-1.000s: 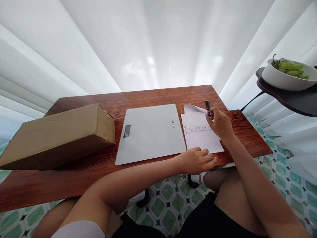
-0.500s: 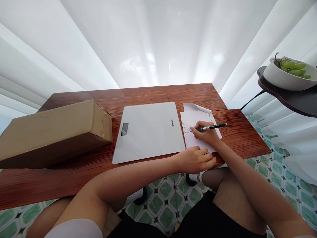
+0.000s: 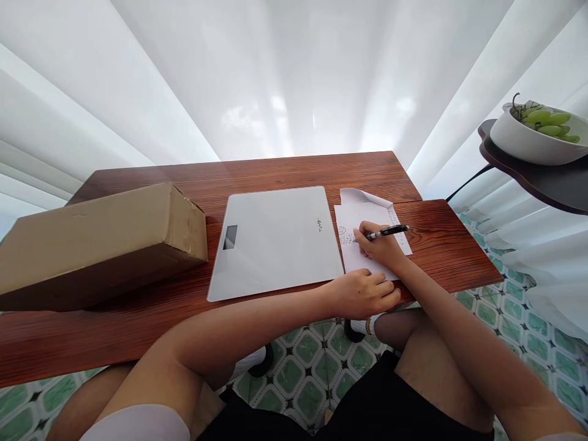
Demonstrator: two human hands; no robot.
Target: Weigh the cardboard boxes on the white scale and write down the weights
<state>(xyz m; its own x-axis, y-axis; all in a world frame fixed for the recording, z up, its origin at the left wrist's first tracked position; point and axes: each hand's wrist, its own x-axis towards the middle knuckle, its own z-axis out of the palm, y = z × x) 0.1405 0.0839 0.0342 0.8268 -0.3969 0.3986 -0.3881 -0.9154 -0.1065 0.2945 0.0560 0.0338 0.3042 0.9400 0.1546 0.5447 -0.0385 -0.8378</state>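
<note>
A black pen (image 3: 394,230) is held in my right hand (image 3: 379,245), its fingers closed around the barrel with the tip down at the paper. The white paper (image 3: 362,214) bears small handwritten marks, and its far edge is folded over. Across the paper's near edge, by the edge of the table, lies my left hand (image 3: 365,293). Its fingers are curled downward, and whatever is beneath them is hidden. Left of the paper lies a flat white scale (image 3: 280,242) with a dark display window near its left side.
A closed cardboard box (image 3: 101,245) sits on the left of the brown wooden table (image 3: 257,171). At the right, a dark shelf (image 3: 546,184) holds a white bowl (image 3: 528,144) of green grapes (image 3: 546,119). White curtains (image 3: 294,79) hang behind the table.
The back end of the pen has swung left and slightly down, with my right hand barely shifting on the paper. The left hand stays put; the whole view has moved a little.
</note>
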